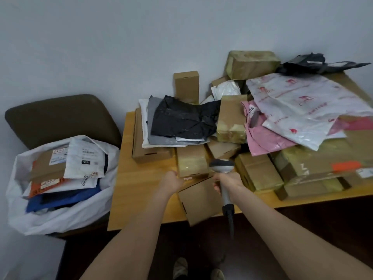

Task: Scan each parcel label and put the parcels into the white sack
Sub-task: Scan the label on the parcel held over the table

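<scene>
My right hand (228, 183) grips the handle of a grey barcode scanner (222, 165), its head pointing at the boxes ahead. My left hand (173, 180) is curled at the near left edge of a taped cardboard box (191, 161); whether it grips the box I cannot tell. A plain brown box (199, 201) lies at the table's front edge between my hands. The white sack (60, 217) stands open on a chair at the left, holding several parcels with labels up.
The wooden table (137, 188) carries a heap of cardboard boxes and black, grey, pink and white mailer bags (302, 102). A dark brown chair (60, 116) stands against the wall under the sack. Bare tabletop shows at the front left.
</scene>
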